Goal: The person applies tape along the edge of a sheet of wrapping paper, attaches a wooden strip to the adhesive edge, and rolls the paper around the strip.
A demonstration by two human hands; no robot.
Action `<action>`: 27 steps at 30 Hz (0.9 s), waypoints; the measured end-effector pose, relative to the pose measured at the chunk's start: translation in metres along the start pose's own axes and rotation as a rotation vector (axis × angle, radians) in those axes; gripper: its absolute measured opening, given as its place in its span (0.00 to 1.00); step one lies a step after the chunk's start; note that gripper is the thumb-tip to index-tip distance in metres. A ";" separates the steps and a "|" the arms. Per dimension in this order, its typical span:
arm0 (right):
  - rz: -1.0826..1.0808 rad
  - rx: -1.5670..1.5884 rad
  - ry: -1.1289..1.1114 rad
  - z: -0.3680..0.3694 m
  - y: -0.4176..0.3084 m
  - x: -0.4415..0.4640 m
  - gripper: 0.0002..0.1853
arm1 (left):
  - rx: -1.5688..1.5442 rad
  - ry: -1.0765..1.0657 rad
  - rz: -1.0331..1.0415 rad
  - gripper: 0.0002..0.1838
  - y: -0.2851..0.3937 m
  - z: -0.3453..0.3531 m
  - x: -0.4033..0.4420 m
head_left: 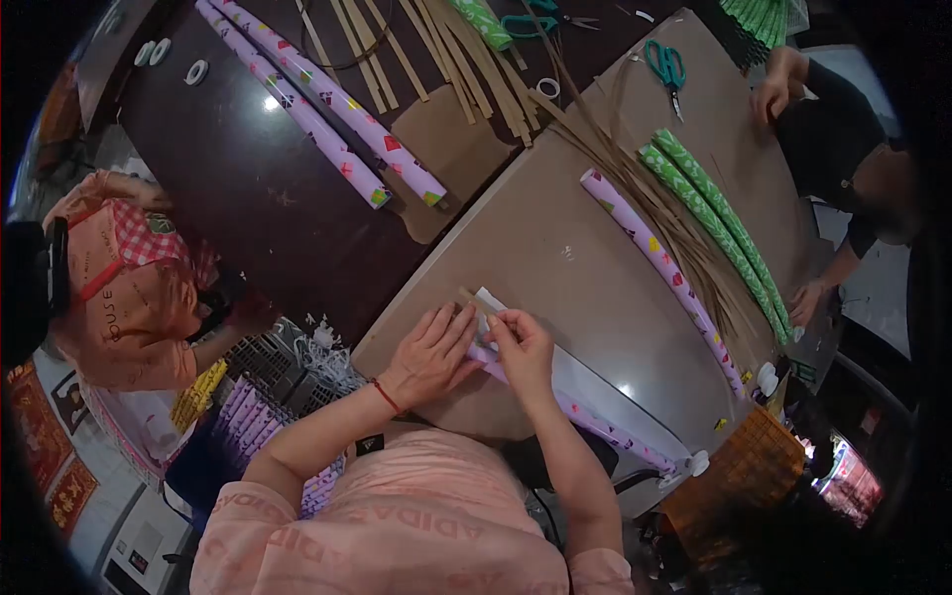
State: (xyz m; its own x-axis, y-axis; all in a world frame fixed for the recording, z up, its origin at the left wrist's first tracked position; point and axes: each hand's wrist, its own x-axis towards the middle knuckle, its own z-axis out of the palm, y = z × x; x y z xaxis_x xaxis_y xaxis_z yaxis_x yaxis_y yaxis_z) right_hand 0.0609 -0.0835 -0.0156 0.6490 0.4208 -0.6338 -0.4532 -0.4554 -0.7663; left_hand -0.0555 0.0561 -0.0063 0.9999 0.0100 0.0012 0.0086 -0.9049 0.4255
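At the near edge of the light brown table (496, 243), a sheet of patterned purple paper (610, 431) with a white underside runs from my hands toward the lower right. My left hand (431, 354) lies on its upper left end, fingers stretched out side by side. Close beside it, my right hand (523, 352) pinches at the paper's end, by the tip of a thin brown strip (468, 296). What exactly sits between its fingertips is too small to tell.
Purple rolls (337, 114), green rolls (719, 223), brown strips (436, 50) and teal scissors (666, 69) lie across the tables. One person (833, 129) is at the right, another (129, 278) at the left. Finished-looking purple rolls (253, 421) stand at lower left.
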 end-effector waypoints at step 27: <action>0.082 0.004 -0.006 -0.010 0.008 0.012 0.09 | -0.003 0.031 0.021 0.31 -0.003 0.002 0.002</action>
State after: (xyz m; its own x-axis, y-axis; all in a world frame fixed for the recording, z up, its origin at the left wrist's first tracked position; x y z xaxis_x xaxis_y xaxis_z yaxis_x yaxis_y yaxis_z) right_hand 0.0714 -0.0901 -0.0283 0.6059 0.3865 -0.6954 -0.5076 -0.4852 -0.7120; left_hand -0.0535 0.0581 -0.0097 0.9993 0.0038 0.0383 -0.0130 -0.9038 0.4278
